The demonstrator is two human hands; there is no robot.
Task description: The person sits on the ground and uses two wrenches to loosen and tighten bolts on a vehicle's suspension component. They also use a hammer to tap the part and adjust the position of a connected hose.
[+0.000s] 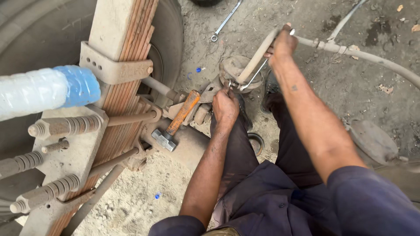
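Dust-caked round metal brake chamber (pixel 236 70) sits low on the dirt floor (pixel 306 26) beside the rusty leaf-spring stack (pixel 127 87), just right of an orange-handled steel hammer (pixel 177 120) lying on the axle. It looks heavy, rigid and gritty rather than slick. The left hand (pixel 225 107) pinches a small fitting at its base, while the right hand (pixel 283 43) is closed around a pale, stiff lever bar (pixel 258 56), best gripped at its far end.

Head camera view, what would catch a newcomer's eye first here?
The rusty leaf spring stack fills the left, with threaded bolts jutting out. A hammer with an orange handle rests at centre beside the left hand. Upper right, the right hand grips a pale bar.
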